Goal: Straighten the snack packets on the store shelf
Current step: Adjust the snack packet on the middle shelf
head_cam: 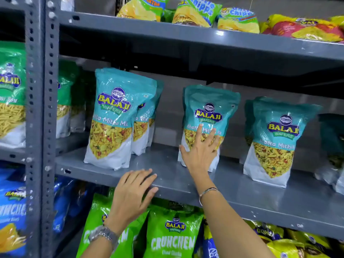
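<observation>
Teal Balaji snack packets stand in rows on the grey middle shelf (pixel 260 190). The left row's front packet (pixel 115 116) leans slightly, with more packets behind it. My right hand (pixel 200 151) lies flat, fingers spread, against the front of the middle packet (pixel 212 107), touching it without gripping. A third teal packet (pixel 273 138) stands to the right, with another behind it. My left hand (pixel 133 194) rests palm down on the shelf's front edge, holding nothing.
A grey perforated upright post (pixel 42 127) divides the shelving at the left, with green packets (pixel 11 94) beyond it. Green Crunchem bags (pixel 171 235) fill the shelf below. Yellow and green chip bags (pixel 197 13) lie on the shelf above.
</observation>
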{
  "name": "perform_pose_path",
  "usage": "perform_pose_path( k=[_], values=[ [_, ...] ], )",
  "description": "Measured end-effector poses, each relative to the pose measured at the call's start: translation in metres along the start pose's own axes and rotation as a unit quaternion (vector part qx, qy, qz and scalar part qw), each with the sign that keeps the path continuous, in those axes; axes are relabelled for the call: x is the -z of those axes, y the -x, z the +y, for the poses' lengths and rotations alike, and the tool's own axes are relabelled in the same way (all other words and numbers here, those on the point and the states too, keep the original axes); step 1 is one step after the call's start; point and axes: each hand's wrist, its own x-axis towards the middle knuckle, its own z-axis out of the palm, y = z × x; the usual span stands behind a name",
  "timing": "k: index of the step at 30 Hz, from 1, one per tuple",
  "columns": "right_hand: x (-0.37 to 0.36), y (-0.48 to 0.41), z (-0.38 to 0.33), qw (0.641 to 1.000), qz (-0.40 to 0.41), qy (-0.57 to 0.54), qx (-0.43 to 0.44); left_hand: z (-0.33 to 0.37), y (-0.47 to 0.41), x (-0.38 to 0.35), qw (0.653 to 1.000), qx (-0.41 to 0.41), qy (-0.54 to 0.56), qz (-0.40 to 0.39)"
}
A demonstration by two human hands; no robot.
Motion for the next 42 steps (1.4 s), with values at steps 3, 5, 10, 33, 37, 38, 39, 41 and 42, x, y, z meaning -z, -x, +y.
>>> perform_pose_path(
  k=[3, 5, 10, 33, 37, 38, 39, 41, 42],
  values=[
    [-0.005, -0.004, -0.001, 0.998, 0.018, 0.043, -0.032, -0.003, 0.003, -0.003, 0.999, -0.019, 0.007, 0.037],
    [-0.009, -0.007, 0.005, 0.998, 0.018, 0.045, -0.041, -0.001, 0.006, -0.010, 0.998, -0.021, -0.001, 0.056],
    [-0.016, -0.011, 0.012, 0.999, 0.021, 0.030, -0.037, -0.003, 0.007, -0.017, 0.995, -0.023, -0.004, 0.097],
    [0.009, 0.015, 0.004, 0.999, 0.029, 0.002, -0.032, -0.001, 0.005, -0.014, 0.996, -0.014, 0.002, 0.083],
    [0.019, 0.023, 0.004, 0.999, 0.028, 0.008, -0.027, 0.000, 0.006, -0.011, 0.997, -0.007, 0.005, 0.071],
    [0.021, 0.025, 0.004, 0.999, 0.030, 0.008, -0.025, 0.000, 0.006, -0.010, 0.998, -0.004, 0.006, 0.066],
    [0.023, 0.027, 0.004, 0.999, 0.031, 0.008, -0.025, 0.000, 0.006, -0.009, 0.998, -0.002, 0.007, 0.062],
    [0.027, 0.031, 0.003, 0.999, 0.034, 0.008, -0.024, 0.001, 0.006, -0.008, 0.998, -0.002, 0.009, 0.057],
    [0.029, 0.032, 0.002, 0.999, 0.034, 0.009, -0.024, 0.001, 0.005, -0.007, 0.998, -0.002, 0.009, 0.055]
  ],
)
